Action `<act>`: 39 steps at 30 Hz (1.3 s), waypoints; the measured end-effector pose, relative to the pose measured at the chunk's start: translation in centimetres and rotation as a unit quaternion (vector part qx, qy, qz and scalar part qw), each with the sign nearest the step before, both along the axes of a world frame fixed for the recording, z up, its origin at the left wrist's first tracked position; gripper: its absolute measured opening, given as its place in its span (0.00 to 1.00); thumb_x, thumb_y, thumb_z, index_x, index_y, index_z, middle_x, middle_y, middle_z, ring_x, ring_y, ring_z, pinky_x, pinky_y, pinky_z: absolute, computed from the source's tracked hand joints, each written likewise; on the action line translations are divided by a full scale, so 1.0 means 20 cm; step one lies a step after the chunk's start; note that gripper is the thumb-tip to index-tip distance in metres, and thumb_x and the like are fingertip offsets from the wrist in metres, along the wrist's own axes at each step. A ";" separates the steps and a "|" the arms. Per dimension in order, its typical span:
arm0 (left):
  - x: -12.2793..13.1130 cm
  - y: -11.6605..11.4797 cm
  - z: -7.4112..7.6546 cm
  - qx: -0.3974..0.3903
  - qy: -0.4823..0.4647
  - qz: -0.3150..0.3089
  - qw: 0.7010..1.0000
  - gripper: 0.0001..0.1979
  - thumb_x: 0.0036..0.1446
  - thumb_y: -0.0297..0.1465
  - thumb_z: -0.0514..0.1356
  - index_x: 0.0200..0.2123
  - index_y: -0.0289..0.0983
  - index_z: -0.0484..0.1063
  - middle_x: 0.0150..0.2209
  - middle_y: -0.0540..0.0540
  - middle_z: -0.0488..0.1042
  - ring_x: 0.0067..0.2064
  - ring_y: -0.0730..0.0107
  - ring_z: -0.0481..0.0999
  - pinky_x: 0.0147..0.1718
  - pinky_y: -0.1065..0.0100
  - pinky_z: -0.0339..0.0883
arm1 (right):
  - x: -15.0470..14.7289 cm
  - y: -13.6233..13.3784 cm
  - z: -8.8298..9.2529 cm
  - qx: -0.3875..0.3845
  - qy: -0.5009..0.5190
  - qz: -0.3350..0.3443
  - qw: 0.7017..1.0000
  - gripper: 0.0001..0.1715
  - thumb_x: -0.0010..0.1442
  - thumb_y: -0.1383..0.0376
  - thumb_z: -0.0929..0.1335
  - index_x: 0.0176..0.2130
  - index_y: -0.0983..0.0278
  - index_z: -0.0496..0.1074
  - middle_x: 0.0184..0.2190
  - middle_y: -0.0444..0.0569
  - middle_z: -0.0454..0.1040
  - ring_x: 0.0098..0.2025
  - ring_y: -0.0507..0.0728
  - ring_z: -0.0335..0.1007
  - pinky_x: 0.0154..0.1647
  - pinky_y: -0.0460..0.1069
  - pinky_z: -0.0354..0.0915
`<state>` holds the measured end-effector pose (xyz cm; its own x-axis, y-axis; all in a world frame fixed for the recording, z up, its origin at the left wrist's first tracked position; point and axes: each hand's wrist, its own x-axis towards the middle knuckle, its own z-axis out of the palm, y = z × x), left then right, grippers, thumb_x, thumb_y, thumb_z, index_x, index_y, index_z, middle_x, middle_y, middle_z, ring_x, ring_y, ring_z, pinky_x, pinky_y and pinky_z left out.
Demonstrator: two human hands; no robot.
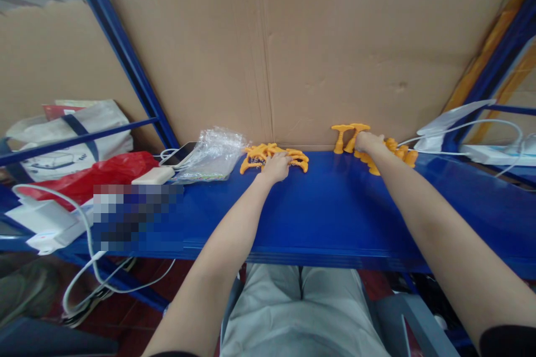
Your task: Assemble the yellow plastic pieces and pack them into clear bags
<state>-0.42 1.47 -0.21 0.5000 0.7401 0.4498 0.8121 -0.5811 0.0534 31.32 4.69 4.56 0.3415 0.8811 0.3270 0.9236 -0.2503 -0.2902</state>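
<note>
Left grip (276, 168) bare: five-fingered human hand, bare wrist, bare left forearm (228, 234). Left sleeve (173, 354) black, well back from that grip, only a sliver in view. Right grip (368, 142) likewise bare, as is the right forearm (431, 223). Right sleeve (508, 341) also black, plain, rounded edge, far back from its grip, more showing. Trousers (272, 298) pale grey, creased, below both grips, narrow dark gap between legs. Lowest lap cloth bluish grey; can't tell which garment.
</note>
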 end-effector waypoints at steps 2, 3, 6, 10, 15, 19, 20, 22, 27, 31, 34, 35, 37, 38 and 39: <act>0.00 0.00 0.00 0.003 -0.002 0.007 1.000 0.18 0.58 0.21 0.56 0.49 0.40 0.77 0.57 0.39 0.73 0.60 0.53 0.70 0.59 0.48 0.63 | -0.02 -0.01 0.00 -0.042 -0.033 -0.012 0.998 0.07 0.57 0.70 0.69 0.38 0.66 0.77 0.41 0.65 0.79 0.53 0.71 0.72 0.58 0.70 0.56; 0.00 0.00 0.01 0.005 -0.003 0.012 1.000 0.18 0.58 0.22 0.56 0.49 0.40 0.76 0.56 0.39 0.73 0.59 0.53 0.70 0.59 0.48 0.63 | -0.03 -0.02 0.00 -0.059 -0.049 -0.010 0.997 0.07 0.58 0.71 0.69 0.37 0.65 0.77 0.41 0.64 0.79 0.53 0.70 0.72 0.57 0.70 0.56; -0.01 -0.01 0.01 0.003 -0.005 0.030 1.000 0.16 0.58 0.23 0.56 0.48 0.38 0.76 0.53 0.37 0.74 0.57 0.53 0.72 0.57 0.50 0.65 | -0.08 -0.07 0.02 -0.050 -0.056 0.034 0.997 0.07 0.57 0.71 0.69 0.36 0.63 0.77 0.39 0.61 0.79 0.52 0.71 0.72 0.57 0.73 0.55; -0.01 -0.04 0.04 -0.007 0.007 0.053 0.999 0.15 0.61 0.27 0.55 0.49 0.38 0.75 0.52 0.37 0.74 0.56 0.52 0.72 0.56 0.50 0.65 | -0.19 -0.18 0.04 -0.034 -0.046 0.078 0.995 0.09 0.57 0.71 0.69 0.37 0.62 0.79 0.41 0.58 0.80 0.52 0.70 0.72 0.56 0.70 0.57; 0.01 -0.08 0.08 -0.032 0.026 0.099 0.994 0.17 0.64 0.27 0.51 0.51 0.38 0.74 0.54 0.38 0.74 0.58 0.53 0.70 0.57 0.51 0.63 | -0.33 -0.35 0.07 -0.041 -0.070 0.113 0.990 0.15 0.56 0.73 0.69 0.40 0.59 0.81 0.44 0.52 0.80 0.52 0.66 0.73 0.56 0.62 0.61; 0.01 -0.09 0.10 -0.023 0.010 0.131 0.991 0.18 0.62 0.23 0.51 0.52 0.37 0.73 0.54 0.37 0.75 0.58 0.53 0.70 0.55 0.53 0.63 | -0.38 -0.43 0.03 -0.025 -0.056 0.144 0.988 0.20 0.58 0.73 0.66 0.45 0.57 0.80 0.44 0.50 0.81 0.51 0.64 0.74 0.53 0.58 0.64; 0.00 -0.09 0.10 -0.020 0.004 0.134 0.991 0.18 0.61 0.23 0.51 0.51 0.36 0.74 0.54 0.37 0.75 0.58 0.53 0.71 0.55 0.54 0.63 | -0.39 -0.44 0.01 -0.021 -0.055 0.155 0.986 0.21 0.58 0.73 0.65 0.46 0.58 0.80 0.44 0.50 0.81 0.51 0.63 0.75 0.53 0.57 0.64; 0.00 -0.08 0.10 -0.016 -0.009 0.136 0.991 0.18 0.61 0.22 0.51 0.50 0.36 0.74 0.54 0.37 0.76 0.58 0.54 0.71 0.54 0.55 0.64 | -0.39 -0.45 -0.02 -0.005 -0.059 0.177 0.983 0.20 0.59 0.72 0.65 0.48 0.59 0.79 0.44 0.51 0.81 0.50 0.63 0.75 0.52 0.57 0.65; 0.00 -0.07 0.10 0.009 -0.058 0.132 0.989 0.17 0.62 0.23 0.51 0.49 0.36 0.76 0.53 0.39 0.77 0.57 0.55 0.73 0.55 0.55 0.63 | -0.37 -0.44 -0.07 0.046 -0.050 0.183 0.981 0.21 0.60 0.65 0.68 0.53 0.64 0.75 0.52 0.57 0.76 0.50 0.63 0.74 0.49 0.55 0.67; -0.01 -0.05 0.09 0.037 -0.123 0.109 0.986 0.14 0.61 0.23 0.54 0.45 0.37 0.77 0.48 0.41 0.79 0.53 0.56 0.75 0.54 0.56 0.64 | -0.37 -0.42 -0.11 0.013 -0.043 0.165 0.985 0.19 0.59 0.61 0.70 0.49 0.63 0.76 0.49 0.55 0.78 0.50 0.63 0.74 0.45 0.53 0.68; -0.01 -0.04 0.10 0.050 -0.206 0.078 0.974 0.11 0.57 0.22 0.57 0.40 0.39 0.76 0.43 0.44 0.80 0.47 0.60 0.77 0.50 0.60 0.67 | -0.37 -0.40 -0.14 -0.016 -0.016 0.146 0.989 0.16 0.58 0.60 0.71 0.46 0.63 0.77 0.45 0.54 0.79 0.48 0.63 0.75 0.43 0.52 0.68; -0.01 -0.03 0.10 0.052 -0.238 0.068 0.968 0.10 0.56 0.22 0.58 0.39 0.38 0.76 0.41 0.45 0.80 0.45 0.62 0.78 0.48 0.61 0.68 | -0.36 -0.39 -0.15 -0.019 -0.004 0.143 0.990 0.16 0.58 0.60 0.71 0.45 0.63 0.77 0.44 0.54 0.80 0.48 0.63 0.76 0.43 0.52 0.68; 0.00 -0.02 0.11 0.057 -0.295 0.053 0.952 0.09 0.54 0.21 0.59 0.36 0.37 0.75 0.37 0.46 0.79 0.39 0.65 0.77 0.44 0.64 0.69 | -0.35 -0.37 -0.17 -0.015 0.020 0.146 0.989 0.14 0.58 0.60 0.70 0.43 0.64 0.77 0.42 0.53 0.80 0.46 0.61 0.76 0.43 0.51 0.68; 0.00 -0.01 0.11 0.061 -0.319 0.046 0.945 0.08 0.53 0.21 0.59 0.35 0.37 0.74 0.35 0.47 0.79 0.38 0.66 0.77 0.42 0.65 0.69 | -0.35 -0.36 -0.18 -0.011 0.032 0.151 0.988 0.14 0.58 0.59 0.70 0.42 0.64 0.77 0.41 0.52 0.80 0.45 0.60 0.77 0.42 0.50 0.68; 0.01 -0.01 0.11 0.068 -0.338 0.041 0.938 0.07 0.53 0.20 0.59 0.33 0.37 0.73 0.33 0.47 0.78 0.36 0.67 0.76 0.41 0.66 0.69 | -0.34 -0.36 -0.18 -0.007 0.044 0.156 0.987 0.13 0.58 0.59 0.71 0.41 0.64 0.77 0.39 0.52 0.80 0.43 0.59 0.77 0.41 0.49 0.67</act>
<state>-0.28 1.26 2.03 0.0105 0.6761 0.7368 0.6610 -0.5576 0.5022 24.43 -2.42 0.87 0.0801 0.9521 0.2950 0.9280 0.0369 -0.3709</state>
